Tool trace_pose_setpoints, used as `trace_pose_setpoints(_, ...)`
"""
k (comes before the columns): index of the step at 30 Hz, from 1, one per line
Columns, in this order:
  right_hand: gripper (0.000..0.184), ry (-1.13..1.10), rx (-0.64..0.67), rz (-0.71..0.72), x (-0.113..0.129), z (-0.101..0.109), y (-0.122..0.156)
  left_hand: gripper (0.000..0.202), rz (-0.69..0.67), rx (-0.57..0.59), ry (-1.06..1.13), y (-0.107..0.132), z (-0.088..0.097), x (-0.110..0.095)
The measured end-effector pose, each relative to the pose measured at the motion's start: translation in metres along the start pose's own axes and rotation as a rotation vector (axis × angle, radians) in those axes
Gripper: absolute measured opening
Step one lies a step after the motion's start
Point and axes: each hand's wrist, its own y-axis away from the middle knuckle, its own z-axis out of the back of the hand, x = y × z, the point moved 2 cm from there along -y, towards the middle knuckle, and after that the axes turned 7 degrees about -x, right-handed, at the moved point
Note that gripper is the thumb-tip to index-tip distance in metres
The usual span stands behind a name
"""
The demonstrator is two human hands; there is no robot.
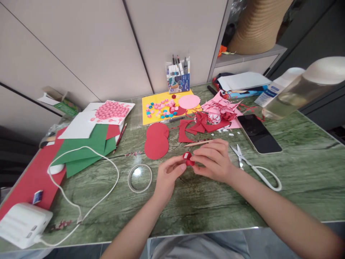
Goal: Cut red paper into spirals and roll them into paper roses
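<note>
My left hand (167, 175) pinches a small dark red paper piece (190, 162) between thumb and fingers. A small white patch shows on that piece. My right hand (214, 160) grips the same piece from the other side, its fingers bent and partly hiding it. Left of my left hand lies a roll of tape (128, 178), flat on the table. Two overlapping red paper circles (156, 145) rest just beyond it. A wooden stick (195, 143) lies behind my right hand, and white-handled scissors (256, 169) lie partly open to its right.
A yellow sheet (147, 117) bears several pom-poms and a pink paper oval (189, 101). Red and pink scraps (208, 122) are heaped beside a phone (259, 133). A clear bottle (293, 95) stands far right. A white cable (114, 169) loops across the left side near green paper (88, 144).
</note>
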Motion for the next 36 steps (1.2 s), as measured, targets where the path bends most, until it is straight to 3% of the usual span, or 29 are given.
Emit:
trace_pose_setpoints(5, 0.024, -0.014, -0.013, -0.085, -0.001, 0.002, -0.002, 0.033, -0.219, -0.030, -0.059, 0.007, -0.004, -0.003)
trace_pose_setpoints(12, 0.023, -0.070, -0.033, -0.128, 0.003, 0.000, -0.002, 0.032, -0.532, -0.065, -0.431, 0.010, -0.005, -0.001)
trace_pose_setpoints(21, 0.020, -0.156, -0.004, -0.227, 0.006, 0.000, -0.003, 0.028, -0.654, -0.111, -0.513, 0.008, -0.002, -0.003)
trace_pose_setpoints(27, 0.013, -0.052, 0.186, -0.262, 0.010, -0.008, 0.001, 0.023, -0.771, -0.098, -0.821, 0.000, 0.000, -0.004)
trace_pose_setpoints(31, 0.010, 0.056, 0.275, -0.185, 0.011, -0.012, 0.000, 0.023, -0.832, -0.072, -0.987, -0.004, 0.002, 0.000)
trace_pose_setpoints(36, 0.010, 0.052, 0.161, -0.038, 0.005, -0.008, 0.001, 0.024, -0.735, -0.072, -0.928, -0.003, 0.002, -0.005)
